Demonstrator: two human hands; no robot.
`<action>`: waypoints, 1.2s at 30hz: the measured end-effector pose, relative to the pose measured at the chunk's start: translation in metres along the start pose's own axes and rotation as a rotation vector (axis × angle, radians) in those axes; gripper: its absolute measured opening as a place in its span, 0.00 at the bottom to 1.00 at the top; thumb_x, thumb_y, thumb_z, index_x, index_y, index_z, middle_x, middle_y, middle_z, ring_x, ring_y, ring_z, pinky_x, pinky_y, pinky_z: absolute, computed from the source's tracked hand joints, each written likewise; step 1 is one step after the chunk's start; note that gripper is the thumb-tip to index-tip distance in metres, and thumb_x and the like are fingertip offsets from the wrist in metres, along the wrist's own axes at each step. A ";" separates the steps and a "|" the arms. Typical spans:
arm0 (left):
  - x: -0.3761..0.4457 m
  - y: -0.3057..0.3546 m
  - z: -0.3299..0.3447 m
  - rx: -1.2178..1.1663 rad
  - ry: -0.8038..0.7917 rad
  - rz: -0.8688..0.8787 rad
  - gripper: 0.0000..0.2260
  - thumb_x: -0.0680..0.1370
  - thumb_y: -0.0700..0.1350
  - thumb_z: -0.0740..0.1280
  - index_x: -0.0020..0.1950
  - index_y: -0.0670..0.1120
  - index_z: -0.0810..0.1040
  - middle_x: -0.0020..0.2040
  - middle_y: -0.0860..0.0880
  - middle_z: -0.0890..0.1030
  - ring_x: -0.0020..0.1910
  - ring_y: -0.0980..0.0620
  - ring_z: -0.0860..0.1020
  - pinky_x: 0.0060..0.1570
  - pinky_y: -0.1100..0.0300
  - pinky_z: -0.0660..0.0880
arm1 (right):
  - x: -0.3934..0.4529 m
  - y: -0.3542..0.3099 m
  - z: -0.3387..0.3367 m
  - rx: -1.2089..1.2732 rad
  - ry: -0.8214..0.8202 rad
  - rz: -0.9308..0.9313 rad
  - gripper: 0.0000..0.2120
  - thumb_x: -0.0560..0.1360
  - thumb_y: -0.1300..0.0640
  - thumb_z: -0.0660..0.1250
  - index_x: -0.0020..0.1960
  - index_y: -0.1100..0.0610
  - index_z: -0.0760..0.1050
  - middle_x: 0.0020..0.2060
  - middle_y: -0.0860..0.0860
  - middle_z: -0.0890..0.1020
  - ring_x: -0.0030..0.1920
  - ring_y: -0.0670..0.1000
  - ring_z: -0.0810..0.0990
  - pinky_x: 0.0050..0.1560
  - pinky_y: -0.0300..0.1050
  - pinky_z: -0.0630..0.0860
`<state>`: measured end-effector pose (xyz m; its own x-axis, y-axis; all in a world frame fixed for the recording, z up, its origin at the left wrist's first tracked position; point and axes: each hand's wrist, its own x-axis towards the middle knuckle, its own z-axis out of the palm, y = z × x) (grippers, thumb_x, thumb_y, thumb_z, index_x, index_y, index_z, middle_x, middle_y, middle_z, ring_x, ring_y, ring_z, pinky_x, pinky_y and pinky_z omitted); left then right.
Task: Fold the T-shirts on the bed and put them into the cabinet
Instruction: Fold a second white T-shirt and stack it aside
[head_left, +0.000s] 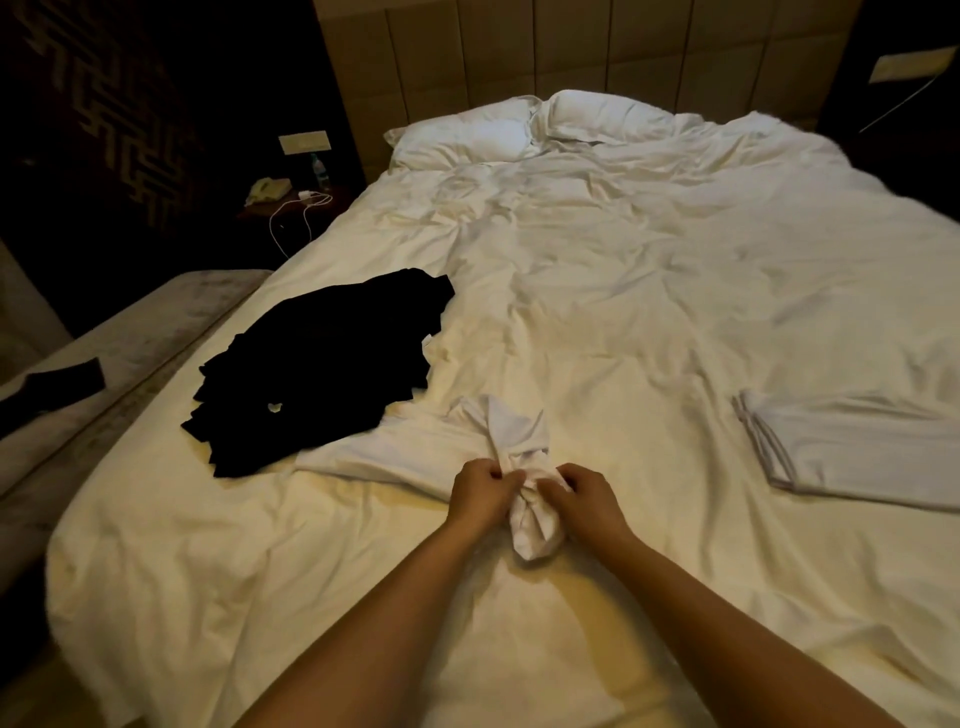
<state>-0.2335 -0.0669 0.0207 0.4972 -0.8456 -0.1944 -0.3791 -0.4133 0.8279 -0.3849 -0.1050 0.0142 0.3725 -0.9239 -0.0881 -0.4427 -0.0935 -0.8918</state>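
White cotton bunches between both hands at the near middle of the bed (623, 270): the left hand (480, 496) and the right hand (584, 499) sit close together, each with fingers curled and pinching a gathered part of a white T-shirt (488, 447). The rest of that shirt trails away to the left across the rumpled sheet, and a twisted end hangs down between the wrists. Just beyond it to the left lies a black T-shirt (322, 364), crumpled in a loose heap, its near edge touching the white one. Well apart on the right lies a folded white garment (852, 447), flat on the cover. Two pillows (519, 127) lean by the padded headboard (571, 47). Beside the bed on the left, a small nightstand (291, 202) carries a telephone (267, 189), a bottle (319, 169) and a white cable (291, 218).
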 end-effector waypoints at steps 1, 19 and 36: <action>0.001 0.003 -0.001 -0.075 -0.028 -0.009 0.08 0.78 0.49 0.71 0.42 0.45 0.79 0.42 0.46 0.84 0.46 0.44 0.83 0.50 0.47 0.80 | -0.003 0.000 -0.001 0.074 0.029 -0.005 0.12 0.78 0.54 0.68 0.38 0.57 0.77 0.31 0.48 0.81 0.35 0.48 0.78 0.36 0.44 0.71; -0.003 0.097 0.065 -0.720 -0.127 -0.103 0.17 0.79 0.52 0.64 0.59 0.41 0.78 0.56 0.39 0.83 0.56 0.39 0.81 0.61 0.40 0.76 | -0.034 0.016 -0.129 0.581 0.536 0.191 0.21 0.80 0.49 0.66 0.43 0.68 0.75 0.32 0.61 0.75 0.31 0.54 0.71 0.32 0.45 0.68; -0.035 0.042 0.009 -0.402 -0.198 0.046 0.22 0.72 0.38 0.77 0.62 0.44 0.73 0.55 0.43 0.83 0.51 0.47 0.83 0.46 0.54 0.78 | -0.019 -0.002 -0.085 -0.060 0.077 -0.185 0.15 0.76 0.52 0.72 0.62 0.50 0.77 0.56 0.43 0.77 0.53 0.44 0.77 0.52 0.37 0.73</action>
<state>-0.2739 -0.0581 0.0572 0.3134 -0.9244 -0.2176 -0.0447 -0.2432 0.9689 -0.4602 -0.1191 0.0558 0.3894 -0.9143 0.1113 -0.4212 -0.2842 -0.8613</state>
